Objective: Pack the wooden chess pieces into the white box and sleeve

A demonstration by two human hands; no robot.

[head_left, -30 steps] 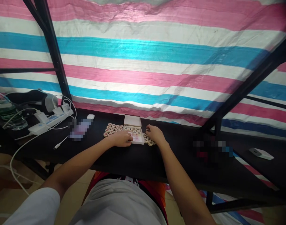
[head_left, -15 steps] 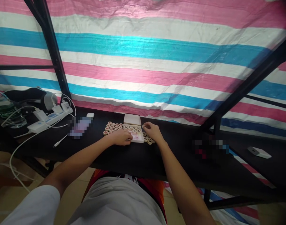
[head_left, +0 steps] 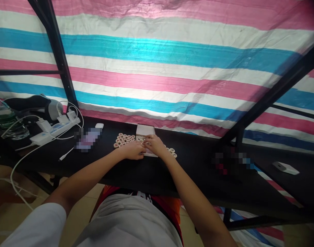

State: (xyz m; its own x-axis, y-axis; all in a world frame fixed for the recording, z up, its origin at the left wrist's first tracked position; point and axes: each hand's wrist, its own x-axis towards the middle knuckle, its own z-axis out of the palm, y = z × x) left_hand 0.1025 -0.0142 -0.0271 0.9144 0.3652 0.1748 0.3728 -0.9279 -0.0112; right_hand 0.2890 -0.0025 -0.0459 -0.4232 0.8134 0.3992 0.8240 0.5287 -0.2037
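Observation:
A white box (head_left: pixel 151 154) with its lid (head_left: pixel 146 130) raised at the back sits on the black table, holding rows of round Chinese chess pieces (head_left: pixel 138 139). At its front left my left hand (head_left: pixel 134 150) is closed on the box's edge, fingers curled. Over the box's middle is my right hand (head_left: pixel 154 144), fingers drawn together close to the left fingertips; whatever they pinch is hidden. Red-marked Chinese chess pieces (head_left: pixel 120 140) lie grouped left of the box. More pieces (head_left: pixel 172 152), dark-marked, lie to the right, partly behind my right wrist.
A blurred-out phone-like object (head_left: pixel 88 140), a white case (head_left: pixel 99 126) and a cable end (head_left: pixel 65 156) lie leftward. Beyond them are a power strip (head_left: pixel 56 130) with plugs and a bottle (head_left: pixel 10 123). A white adapter (head_left: pixel 285 168) lies far right. Black frame bars (head_left: pixel 60 65) flank the striped sheet.
My right hand has moved left from the pieces beside the box to over the box. Dark-marked pieces at the right now show farther right. My left hand has stayed put.

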